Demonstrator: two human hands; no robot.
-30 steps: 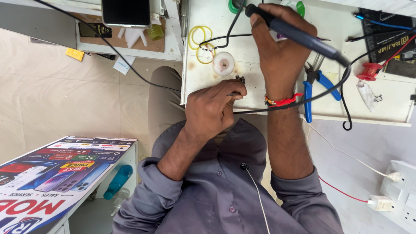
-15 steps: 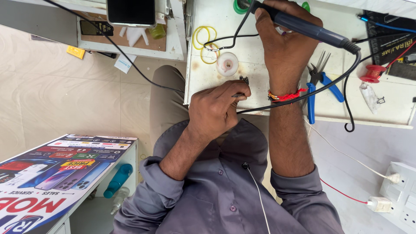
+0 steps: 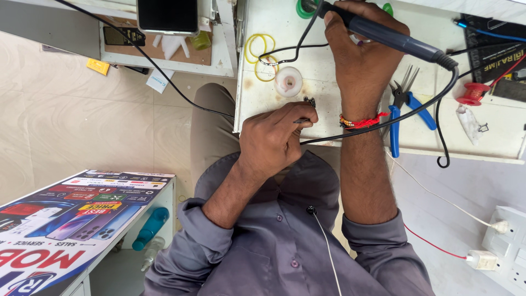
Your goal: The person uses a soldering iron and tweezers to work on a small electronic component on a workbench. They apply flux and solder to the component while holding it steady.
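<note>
The left hand [image 3: 274,140] is sitting at the centre of the frame, fingers pinched together around a small metal part [image 3: 309,102] at the near edge of the white bench [image 3: 493,140]; only the dark tip of the part is showing past the fingertips. The right hand [image 3: 364,57] is reaching to the top centre, fingers wrapped tightly around a dark soldering iron [image 3: 392,37] that is lying slantwise across the knuckles. Its tip is running off the top of the frame, and its black cord [image 3: 438,118] is looping down to the right and back toward the left hand. A red thread band [image 3: 359,120] is circling the right wrist. Just above the left hand a white round disc [image 3: 288,81] is lying on the bench, with yellow rings [image 3: 259,46] beside it. Blue-handled pliers [image 3: 402,112] are lying right of the wrist, and a red spool [image 3: 472,93] farther right. A phone [image 3: 167,16] is standing at the upper left.
</note>
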